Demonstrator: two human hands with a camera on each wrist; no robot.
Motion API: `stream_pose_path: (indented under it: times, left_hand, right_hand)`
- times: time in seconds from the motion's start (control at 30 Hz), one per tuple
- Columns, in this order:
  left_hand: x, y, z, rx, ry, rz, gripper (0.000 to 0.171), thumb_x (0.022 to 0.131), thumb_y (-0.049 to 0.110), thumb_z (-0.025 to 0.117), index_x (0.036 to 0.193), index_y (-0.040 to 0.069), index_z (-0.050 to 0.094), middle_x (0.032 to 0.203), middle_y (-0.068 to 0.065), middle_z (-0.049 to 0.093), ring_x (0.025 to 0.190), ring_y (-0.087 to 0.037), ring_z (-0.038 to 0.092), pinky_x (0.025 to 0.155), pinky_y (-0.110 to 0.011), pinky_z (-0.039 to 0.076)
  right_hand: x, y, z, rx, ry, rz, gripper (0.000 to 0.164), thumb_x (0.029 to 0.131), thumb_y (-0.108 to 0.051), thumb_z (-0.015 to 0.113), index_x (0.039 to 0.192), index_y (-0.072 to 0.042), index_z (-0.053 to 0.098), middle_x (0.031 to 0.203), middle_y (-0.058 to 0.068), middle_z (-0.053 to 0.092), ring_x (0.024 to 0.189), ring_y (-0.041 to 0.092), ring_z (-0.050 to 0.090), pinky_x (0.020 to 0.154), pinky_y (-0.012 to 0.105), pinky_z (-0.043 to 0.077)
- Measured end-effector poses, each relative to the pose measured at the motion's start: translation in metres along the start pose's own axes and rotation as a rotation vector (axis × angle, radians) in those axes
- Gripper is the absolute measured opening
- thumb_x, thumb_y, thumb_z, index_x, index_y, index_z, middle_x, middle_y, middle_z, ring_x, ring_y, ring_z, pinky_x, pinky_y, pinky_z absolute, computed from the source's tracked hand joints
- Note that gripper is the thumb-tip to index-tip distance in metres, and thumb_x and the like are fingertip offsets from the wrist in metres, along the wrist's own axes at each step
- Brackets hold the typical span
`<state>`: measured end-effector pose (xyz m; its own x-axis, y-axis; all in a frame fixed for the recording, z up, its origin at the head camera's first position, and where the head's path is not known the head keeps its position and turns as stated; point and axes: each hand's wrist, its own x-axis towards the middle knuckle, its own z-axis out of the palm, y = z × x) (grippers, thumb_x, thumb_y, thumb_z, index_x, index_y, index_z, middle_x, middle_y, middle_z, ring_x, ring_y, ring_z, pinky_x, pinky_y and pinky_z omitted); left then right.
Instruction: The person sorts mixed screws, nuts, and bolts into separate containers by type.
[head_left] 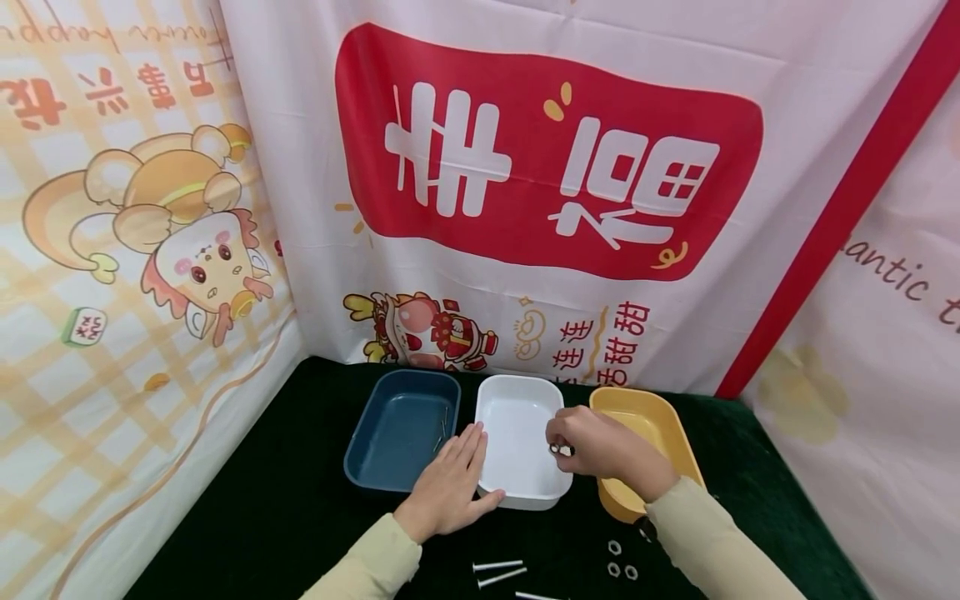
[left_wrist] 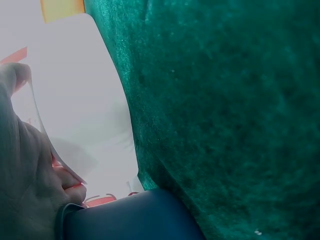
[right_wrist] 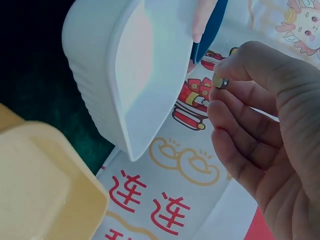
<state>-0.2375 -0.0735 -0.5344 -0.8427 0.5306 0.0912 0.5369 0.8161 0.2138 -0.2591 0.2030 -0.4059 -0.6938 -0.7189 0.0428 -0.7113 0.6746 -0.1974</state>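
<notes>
The sleeved left forearm (head_left: 369, 560) and right forearm (head_left: 716, 537) slant forward and inward. The left hand (head_left: 448, 486) extends its straight fingers (head_left: 467, 450), thumb (head_left: 489, 504) spread aside; the right hand (head_left: 592, 442) pinches with thumb and index finger (right_wrist: 252, 95), the other fingers loosely curled.

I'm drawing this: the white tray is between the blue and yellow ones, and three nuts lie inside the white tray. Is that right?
Not quite: the three nuts lie on the green cloth, not inside the white tray. The head view shows it. The white tray is indeed between the blue tray and the yellow tray.
</notes>
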Motion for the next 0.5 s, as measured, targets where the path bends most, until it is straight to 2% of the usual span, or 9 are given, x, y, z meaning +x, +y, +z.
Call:
stream_pose_path:
  times: [0.1, 0.3, 0.5]
  left_hand:
    - [0.0, 0.002, -0.003, -0.004, -0.012, -0.007, 0.096, 0.104, 0.072, 0.039, 0.167, 0.002, 0.024, 0.178, -0.014, 0.017, 0.166, -0.032, 0.018, 0.133, -0.053, 0.024]
    - [-0.001, 0.004, -0.005, -0.003, -0.011, -0.013, 0.095, 0.104, 0.071, 0.04, 0.167, 0.002, 0.025, 0.178, -0.014, 0.018, 0.166, -0.031, 0.018, 0.133, -0.053, 0.025]
    - [-0.001, 0.005, -0.006, -0.003, -0.018, -0.019, 0.095, 0.104, 0.071, 0.04, 0.168, 0.002, 0.023, 0.178, -0.013, 0.017, 0.166, -0.031, 0.017, 0.133, -0.052, 0.023]
  right_hand:
    - [0.008, 0.002, 0.003, 0.01, 0.008, 0.012, 0.008, 0.089, -0.009, 0.082, 0.095, -0.011, 0.077, 0.087, 0.001, 0.071, 0.072, 0.007, 0.058, 0.065, 0.018, 0.055]
    - [0.024, 0.008, 0.013, 0.016, 0.046, 0.037, 0.007, 0.09, -0.01, 0.081, 0.095, -0.011, 0.078, 0.089, 0.0, 0.072, 0.076, 0.016, 0.066, 0.067, 0.021, 0.057]
    - [0.038, 0.016, 0.032, -0.012, 0.109, 0.05, 0.006, 0.09, -0.013, 0.082, 0.093, -0.013, 0.077, 0.087, -0.001, 0.071, 0.072, 0.006, 0.06, 0.067, 0.02, 0.056]
